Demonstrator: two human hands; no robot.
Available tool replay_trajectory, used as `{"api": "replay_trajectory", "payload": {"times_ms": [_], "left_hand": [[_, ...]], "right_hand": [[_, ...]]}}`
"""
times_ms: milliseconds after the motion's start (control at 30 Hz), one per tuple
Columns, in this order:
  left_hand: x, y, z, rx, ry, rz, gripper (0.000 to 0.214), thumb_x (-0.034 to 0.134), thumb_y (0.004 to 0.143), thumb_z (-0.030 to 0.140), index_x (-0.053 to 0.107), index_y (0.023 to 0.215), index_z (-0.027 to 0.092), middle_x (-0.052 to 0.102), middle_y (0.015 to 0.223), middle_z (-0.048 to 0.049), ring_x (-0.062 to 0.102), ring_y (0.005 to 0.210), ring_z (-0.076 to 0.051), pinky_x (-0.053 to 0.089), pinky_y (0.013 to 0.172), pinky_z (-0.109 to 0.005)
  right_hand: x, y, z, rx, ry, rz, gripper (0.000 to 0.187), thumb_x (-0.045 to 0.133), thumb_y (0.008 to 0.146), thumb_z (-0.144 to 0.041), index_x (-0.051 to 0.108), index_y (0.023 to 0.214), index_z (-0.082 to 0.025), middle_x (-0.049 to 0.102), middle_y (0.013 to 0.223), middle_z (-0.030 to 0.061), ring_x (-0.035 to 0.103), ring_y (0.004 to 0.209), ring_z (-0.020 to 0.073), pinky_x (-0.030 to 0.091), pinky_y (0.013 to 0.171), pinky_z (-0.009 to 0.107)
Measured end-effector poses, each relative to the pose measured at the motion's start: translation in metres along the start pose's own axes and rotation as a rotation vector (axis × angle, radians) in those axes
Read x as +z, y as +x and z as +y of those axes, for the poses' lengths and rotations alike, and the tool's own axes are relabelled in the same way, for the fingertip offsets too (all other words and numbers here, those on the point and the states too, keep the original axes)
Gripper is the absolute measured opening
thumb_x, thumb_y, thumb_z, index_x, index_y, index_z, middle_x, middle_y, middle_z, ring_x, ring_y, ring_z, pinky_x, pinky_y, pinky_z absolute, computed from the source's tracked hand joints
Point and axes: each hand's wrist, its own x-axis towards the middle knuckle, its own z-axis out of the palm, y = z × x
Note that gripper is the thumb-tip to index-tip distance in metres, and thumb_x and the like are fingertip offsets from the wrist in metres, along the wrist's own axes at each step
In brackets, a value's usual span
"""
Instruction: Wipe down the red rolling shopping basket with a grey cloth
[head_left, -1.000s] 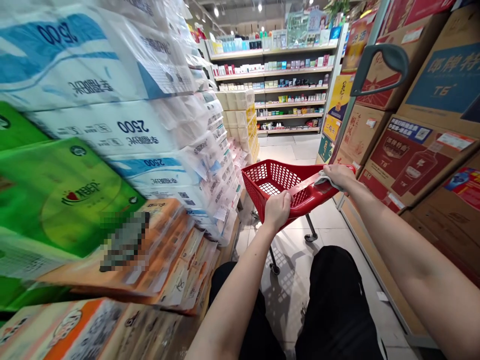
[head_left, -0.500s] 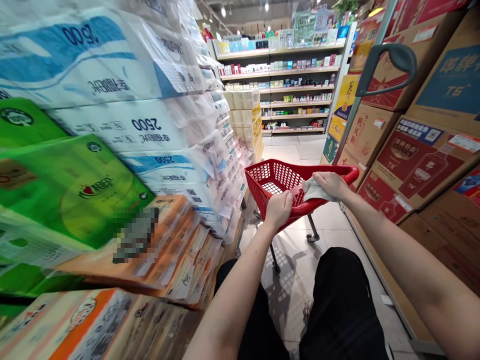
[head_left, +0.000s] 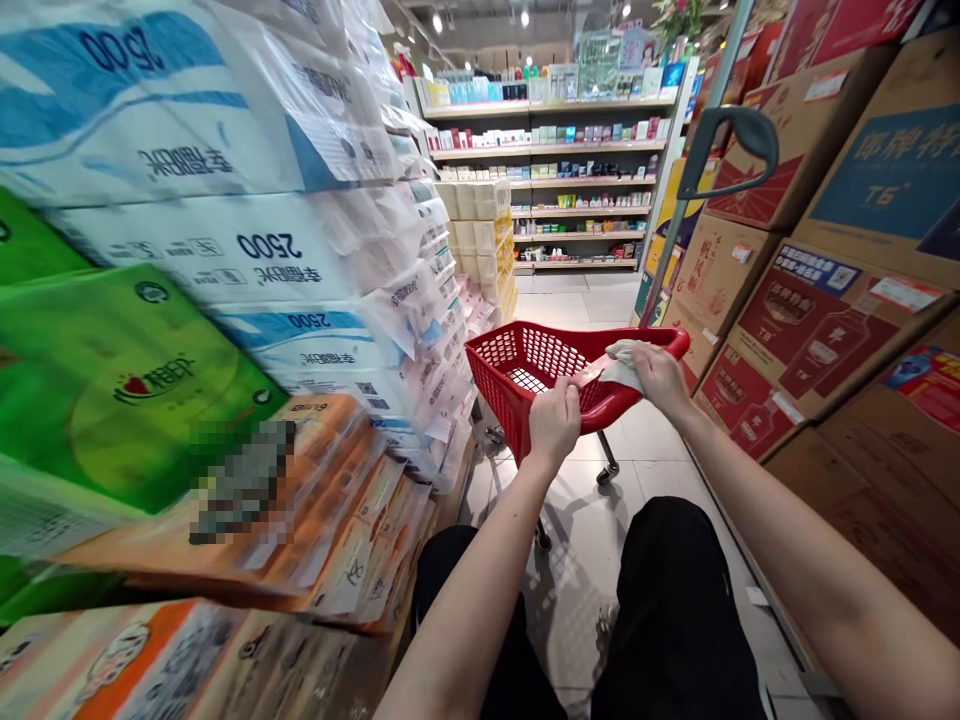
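A small red plastic shopping cart (head_left: 501, 395) with a lattice basket stands on wheels in front of me. My left hand (head_left: 555, 422) is closed on the near left part of its handle. A crumpled whitish cloth (head_left: 624, 368) lies over the handle's right part, gripped by my right hand (head_left: 658, 378). Between the two hands, a pale pinkish strip shows along the handle. The cart's basket shows its white-looking holes, and my hands hide part of its near side. My knees in dark trousers are below the cart.
Stacked tissue packs (head_left: 262, 240) rise close on the left, with green packs (head_left: 142, 380) and orange packs (head_left: 322, 500) in front. Cardboard boxes (head_left: 802, 330) line the right. A pole with a grey handle (head_left: 694, 155) stands there. Goods shelves (head_left: 547, 145) close off the tiled aisle ahead.
The cart and surroundings have shifted left in view. My right hand, with the cloth, now sits nearer the right end of the handle. My left hand stays closed on the handle.
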Motion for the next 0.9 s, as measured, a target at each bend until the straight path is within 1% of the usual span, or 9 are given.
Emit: {"api": "replay_trajectory", "payload": {"times_ms": [100, 200, 300, 367, 467, 600, 700, 800, 900], "left_hand": [[-0.002, 0.0, 0.002, -0.015, -0.01, 0.054, 0.032, 0.024, 0.097, 0.031, 0.053, 0.105, 0.021, 0.064, 0.097, -0.0048, 0.058, 0.092, -0.019, 0.039, 0.085, -0.031], [-0.003, 0.0, 0.003, -0.027, -0.024, 0.1, 0.03, 0.026, 0.097, 0.031, 0.052, 0.108, 0.02, 0.062, 0.105, -0.0058, 0.056, 0.101, -0.019, 0.038, 0.092, -0.032], [-0.001, -0.002, 0.004, -0.051, -0.017, 0.13, 0.028, 0.028, 0.097, 0.031, 0.051, 0.11, 0.02, 0.061, 0.11, -0.0073, 0.054, 0.105, -0.019, 0.036, 0.095, -0.034], [0.0, -0.003, 0.004, -0.069, -0.01, 0.144, 0.029, 0.029, 0.097, 0.031, 0.05, 0.112, 0.019, 0.059, 0.113, -0.0085, 0.053, 0.107, -0.02, 0.036, 0.096, -0.034], [0.0, -0.005, 0.001, -0.06, -0.057, 0.134, 0.031, 0.03, 0.097, 0.034, 0.049, 0.115, 0.019, 0.058, 0.115, -0.0091, 0.052, 0.11, -0.019, 0.037, 0.098, -0.033], [-0.007, -0.003, -0.024, -0.048, -0.187, 0.111, 0.034, 0.026, 0.097, 0.035, 0.045, 0.12, 0.019, 0.055, 0.123, -0.0089, 0.051, 0.115, -0.016, 0.038, 0.1, -0.032], [-0.014, -0.001, -0.051, -0.143, -0.09, 0.002, 0.038, 0.022, 0.098, 0.037, 0.05, 0.117, 0.022, 0.054, 0.129, -0.0077, 0.044, 0.125, -0.019, 0.03, 0.108, -0.043], [-0.016, -0.001, -0.069, -0.15, 0.081, -0.133, 0.04, 0.02, 0.097, 0.04, 0.055, 0.108, 0.024, 0.056, 0.126, -0.0052, 0.041, 0.128, -0.02, 0.017, 0.113, -0.053], [-0.016, -0.001, -0.073, -0.109, 0.199, -0.153, 0.042, 0.015, 0.098, 0.039, 0.054, 0.101, 0.024, 0.059, 0.117, -0.0036, 0.046, 0.12, -0.018, 0.014, 0.114, -0.055]], "right_hand": [[0.004, -0.02, -0.019, 0.003, 0.061, 0.154, 0.048, 0.021, 0.096, -0.037, 0.064, 0.113, -0.023, 0.066, 0.113, 0.0063, 0.053, 0.116, 0.0237, 0.036, 0.102, 0.043], [0.009, -0.033, -0.03, -0.076, 0.091, 0.161, 0.044, 0.024, 0.095, -0.034, 0.065, 0.108, -0.024, 0.066, 0.114, 0.0053, 0.052, 0.118, 0.0226, 0.034, 0.105, 0.043], [0.013, -0.037, -0.04, -0.196, 0.085, 0.109, 0.039, 0.029, 0.094, -0.033, 0.066, 0.101, -0.023, 0.067, 0.111, 0.0055, 0.052, 0.118, 0.0222, 0.033, 0.107, 0.042], [0.015, -0.034, -0.046, -0.229, 0.049, 0.077, 0.038, 0.031, 0.093, -0.032, 0.067, 0.094, -0.022, 0.068, 0.107, 0.0075, 0.054, 0.114, 0.0232, 0.034, 0.104, 0.042], [0.018, -0.023, -0.05, -0.233, -0.014, -0.007, 0.039, 0.032, 0.092, -0.032, 0.067, 0.079, -0.021, 0.069, 0.093, 0.0083, 0.059, 0.097, 0.0227, 0.039, 0.095, 0.039], [0.02, -0.001, -0.046, -0.232, -0.062, -0.188, 0.043, 0.032, 0.09, -0.035, 0.06, 0.062, -0.02, 0.065, 0.072, 0.0044, 0.057, 0.073, 0.0177, 0.04, 0.073, 0.03], [0.018, 0.007, -0.04, -0.244, -0.076, -0.259, 0.042, 0.033, 0.089, -0.035, 0.058, 0.058, -0.02, 0.063, 0.068, 0.0028, 0.056, 0.07, 0.0156, 0.036, 0.067, 0.026], [0.019, 0.001, -0.041, -0.27, -0.066, -0.189, 0.042, 0.034, 0.09, -0.035, 0.057, 0.057, -0.019, 0.062, 0.067, 0.0035, 0.055, 0.071, 0.016, 0.037, 0.069, 0.026], [0.025, -0.02, -0.051, -0.261, -0.011, 0.01, 0.039, 0.035, 0.091, -0.033, 0.061, 0.066, -0.019, 0.062, 0.07, 0.0047, 0.055, 0.072, 0.0176, 0.039, 0.074, 0.029]]}}
